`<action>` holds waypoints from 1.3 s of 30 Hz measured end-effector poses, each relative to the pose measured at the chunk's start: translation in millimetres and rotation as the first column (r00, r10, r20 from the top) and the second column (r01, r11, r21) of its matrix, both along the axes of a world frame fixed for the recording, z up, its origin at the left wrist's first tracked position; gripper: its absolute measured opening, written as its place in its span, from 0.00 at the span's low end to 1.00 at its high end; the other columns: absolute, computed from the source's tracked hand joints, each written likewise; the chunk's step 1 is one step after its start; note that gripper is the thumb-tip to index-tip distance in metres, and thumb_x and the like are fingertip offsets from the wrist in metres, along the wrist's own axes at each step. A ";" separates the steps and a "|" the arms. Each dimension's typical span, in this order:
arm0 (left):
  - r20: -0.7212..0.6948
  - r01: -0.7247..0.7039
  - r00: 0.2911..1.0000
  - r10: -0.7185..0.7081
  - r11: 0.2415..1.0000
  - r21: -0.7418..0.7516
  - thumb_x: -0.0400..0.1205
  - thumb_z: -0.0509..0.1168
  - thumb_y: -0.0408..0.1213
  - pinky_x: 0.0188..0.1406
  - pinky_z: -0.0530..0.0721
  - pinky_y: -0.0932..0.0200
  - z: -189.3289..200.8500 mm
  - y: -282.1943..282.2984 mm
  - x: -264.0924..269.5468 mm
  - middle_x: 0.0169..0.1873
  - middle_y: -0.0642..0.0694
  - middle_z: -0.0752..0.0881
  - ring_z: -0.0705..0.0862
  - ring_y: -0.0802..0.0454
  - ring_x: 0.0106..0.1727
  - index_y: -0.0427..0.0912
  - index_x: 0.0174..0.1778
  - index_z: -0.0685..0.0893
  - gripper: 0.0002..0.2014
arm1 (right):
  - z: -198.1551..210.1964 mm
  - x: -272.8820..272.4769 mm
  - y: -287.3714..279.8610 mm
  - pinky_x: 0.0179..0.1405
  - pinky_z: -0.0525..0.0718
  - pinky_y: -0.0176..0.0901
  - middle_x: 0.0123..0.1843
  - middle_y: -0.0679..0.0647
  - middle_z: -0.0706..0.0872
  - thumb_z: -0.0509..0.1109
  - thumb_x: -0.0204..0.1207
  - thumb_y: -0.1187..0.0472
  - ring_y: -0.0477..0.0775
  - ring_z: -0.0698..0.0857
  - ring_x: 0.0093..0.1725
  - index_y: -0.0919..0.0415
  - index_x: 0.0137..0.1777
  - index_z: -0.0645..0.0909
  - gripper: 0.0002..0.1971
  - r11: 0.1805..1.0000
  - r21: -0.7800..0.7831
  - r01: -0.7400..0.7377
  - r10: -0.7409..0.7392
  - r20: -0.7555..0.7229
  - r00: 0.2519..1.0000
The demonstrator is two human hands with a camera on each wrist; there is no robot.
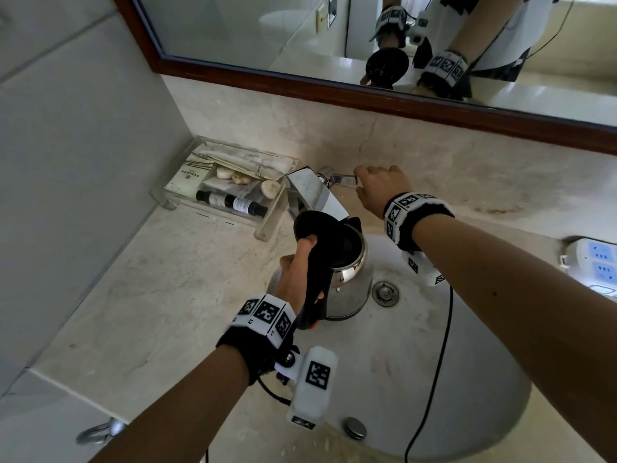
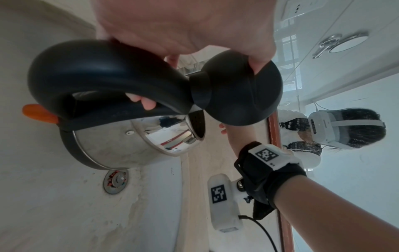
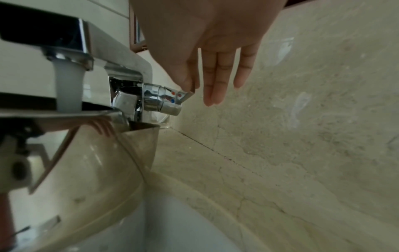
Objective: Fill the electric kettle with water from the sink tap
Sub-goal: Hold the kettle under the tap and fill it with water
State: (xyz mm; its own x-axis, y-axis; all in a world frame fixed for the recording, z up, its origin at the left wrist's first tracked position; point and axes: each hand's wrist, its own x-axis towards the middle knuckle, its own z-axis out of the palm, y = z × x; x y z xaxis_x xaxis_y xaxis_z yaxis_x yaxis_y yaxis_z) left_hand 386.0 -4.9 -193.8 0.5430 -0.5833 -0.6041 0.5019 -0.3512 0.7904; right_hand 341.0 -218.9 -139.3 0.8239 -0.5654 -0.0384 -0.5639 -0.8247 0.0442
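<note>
Now kettle (image 1: 347, 279) handle gripped in left hand (image 1: 293, 279) fingers (image 2: 149, 104), under running tap (image 1: 314, 192)

I am getting soft, even daylight across all three feeds, with no hard shadows. The head view is bending the mirror (image 1: 300, 35) frame and wall lines at its edges. The kettle (image 2: 121, 146) steel is throwing bright reflections (small warped patches). On the right wrist feed the tap (image 3: 103, 56) and palm are smearing out of focus, and the marble bench (image 3: 302, 136) is looking grainy.
</note>
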 end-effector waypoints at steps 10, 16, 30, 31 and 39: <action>-0.016 0.004 1.000 -0.004 1.000 -0.023 0.58 0.69 0.74 0.36 0.77 0.50 -3.1 -2.7 1.8 0.30 0.40 0.78 0.78 0.45 0.24 0.27 0.74 0.75 0.60 | -1.8 -5.1 -2.7 0.66 0.73 0.54 0.67 0.60 0.82 0.59 0.82 0.66 0.61 0.80 0.67 0.54 0.79 0.63 0.25 0.992 -0.088 -0.087 0.081 -0.070 0.994; -0.009 -0.013 1.000 0.013 1.000 -0.024 0.60 0.65 0.72 0.32 0.77 0.54 -1.4 -4.4 2.1 0.32 0.39 0.79 0.79 0.46 0.22 0.26 0.75 0.74 0.58 | -5.3 -4.8 -3.6 0.65 0.74 0.53 0.65 0.61 0.84 0.59 0.82 0.66 0.61 0.82 0.65 0.52 0.80 0.62 0.27 0.994 -0.078 -0.074 0.070 -0.053 0.996; -0.033 0.005 0.999 -0.006 1.000 -0.007 0.61 0.66 0.75 0.40 0.77 0.47 -4.6 -5.3 8.1 0.37 0.37 0.79 0.80 0.42 0.31 0.29 0.73 0.77 0.57 | -7.2 -2.6 -7.0 0.66 0.73 0.54 0.64 0.61 0.84 0.58 0.82 0.66 0.61 0.82 0.65 0.51 0.80 0.61 0.27 0.995 -0.066 -0.071 0.068 -0.051 0.996; -0.030 0.005 1.000 -0.005 1.000 -0.003 0.61 0.66 0.75 0.38 0.77 0.49 -4.2 -5.3 8.3 0.36 0.38 0.78 0.79 0.43 0.29 0.26 0.73 0.76 0.58 | -6.9 -2.4 -7.2 0.66 0.73 0.54 0.65 0.61 0.84 0.58 0.82 0.66 0.61 0.82 0.65 0.51 0.81 0.61 0.27 0.995 -0.063 -0.071 0.068 -0.049 0.996; 0.007 -0.032 0.999 0.032 0.999 0.013 0.56 0.68 0.78 0.38 0.79 0.49 -0.6 -5.0 2.5 0.48 0.34 0.80 0.81 0.41 0.34 0.29 0.74 0.77 0.62 | -6.5 -2.5 -7.1 0.66 0.73 0.54 0.64 0.61 0.84 0.57 0.83 0.66 0.62 0.82 0.64 0.51 0.81 0.61 0.27 0.997 -0.050 -0.066 0.063 -0.045 0.997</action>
State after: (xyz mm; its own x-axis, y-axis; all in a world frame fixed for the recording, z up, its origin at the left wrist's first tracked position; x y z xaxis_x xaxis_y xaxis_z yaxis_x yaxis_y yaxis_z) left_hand 388.5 -9.9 -194.4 0.5654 -0.5577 -0.6077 0.5078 -0.3453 0.7893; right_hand 338.4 -226.0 -145.9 0.8569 -0.5133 -0.0472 -0.5062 -0.8553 0.1109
